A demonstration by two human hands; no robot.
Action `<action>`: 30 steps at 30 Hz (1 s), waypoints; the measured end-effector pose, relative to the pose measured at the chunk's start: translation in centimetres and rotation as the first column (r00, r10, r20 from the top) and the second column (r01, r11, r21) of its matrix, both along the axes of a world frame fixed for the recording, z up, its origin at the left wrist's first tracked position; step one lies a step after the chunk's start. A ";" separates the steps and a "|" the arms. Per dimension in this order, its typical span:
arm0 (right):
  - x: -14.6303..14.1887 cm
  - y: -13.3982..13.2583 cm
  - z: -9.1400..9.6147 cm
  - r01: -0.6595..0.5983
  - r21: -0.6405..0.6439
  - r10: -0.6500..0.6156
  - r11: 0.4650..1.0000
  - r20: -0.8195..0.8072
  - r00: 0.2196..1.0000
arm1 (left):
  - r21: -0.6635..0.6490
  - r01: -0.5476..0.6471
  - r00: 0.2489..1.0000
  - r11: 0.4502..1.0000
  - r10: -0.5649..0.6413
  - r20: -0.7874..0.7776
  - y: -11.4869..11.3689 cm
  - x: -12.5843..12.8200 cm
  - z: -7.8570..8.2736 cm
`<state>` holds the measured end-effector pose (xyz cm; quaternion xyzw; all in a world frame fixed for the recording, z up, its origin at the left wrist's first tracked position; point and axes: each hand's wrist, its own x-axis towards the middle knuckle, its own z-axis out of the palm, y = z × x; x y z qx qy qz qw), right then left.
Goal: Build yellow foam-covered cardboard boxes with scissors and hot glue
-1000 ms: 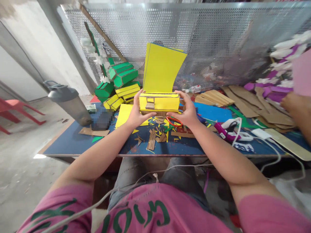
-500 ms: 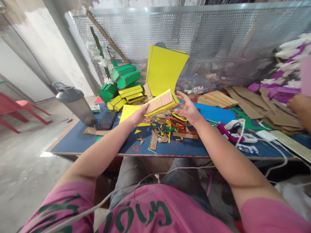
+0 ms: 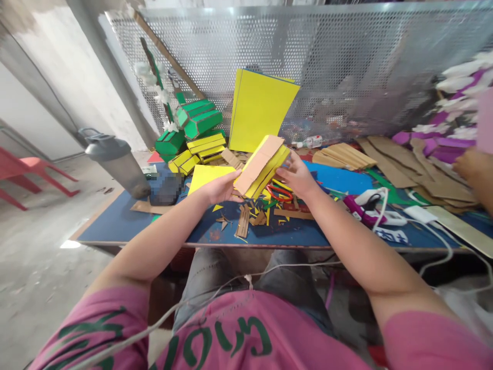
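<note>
A yellow-covered cardboard block (image 3: 262, 165) with a bare brown face hangs tilted above the table, between my hands. My left hand (image 3: 222, 188) is closed on its lower left end, thumb on the near edge. At the opposite side, the fingers of my right hand (image 3: 297, 173) grip the block's right end, partly hidden behind it. Scissors with red and yellow handles (image 3: 279, 192) lie just under the block, among yellow and brown scraps (image 3: 243, 222). A flat yellow sheet (image 3: 206, 177) lies behind my left hand.
Yellow blocks (image 3: 206, 146) and green blocks (image 3: 200, 118) are piled at the back left, near a grey shaker bottle (image 3: 117, 163). A yellow sheet (image 3: 264, 110) leans on the mesh panel. At right are cardboard pieces (image 3: 389, 164), a purple tool (image 3: 360, 209), white cables and another person's hand (image 3: 472, 164).
The block has turned to a steeper tilt and its brown face shows more fully. My right hand, spread beside the block before, has closed in on its right end.
</note>
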<state>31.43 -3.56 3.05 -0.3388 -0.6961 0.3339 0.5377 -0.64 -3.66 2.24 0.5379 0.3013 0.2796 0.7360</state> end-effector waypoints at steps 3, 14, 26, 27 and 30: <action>0.0 -0.1 0.0 0.012 0.023 -0.012 1.000 0.007 1.000 | 0.008 -0.008 1.000 1.000 0.008 0.012 0.0 0.0 0.2; -4.0 -4.7 0.1 -0.372 0.003 0.277 0.928 0.661 0.697 | 0.099 -0.263 0.958 0.960 0.249 0.141 0.7 -0.2 0.5; 0.0 0.1 -1.6 0.153 0.121 -0.195 0.981 0.574 0.795 | 0.072 -0.402 0.907 0.913 0.386 0.166 1.3 -0.7 0.9; 0.1 0.3 -1.7 0.161 0.147 -0.218 0.976 0.585 0.781 | 0.079 -0.408 0.905 0.910 0.391 0.165 1.4 -0.7 1.0; -0.6 0.5 -2.1 0.098 0.270 -0.251 0.958 0.621 0.742 | 0.094 -0.418 0.902 0.903 0.401 0.161 1.5 -0.7 0.9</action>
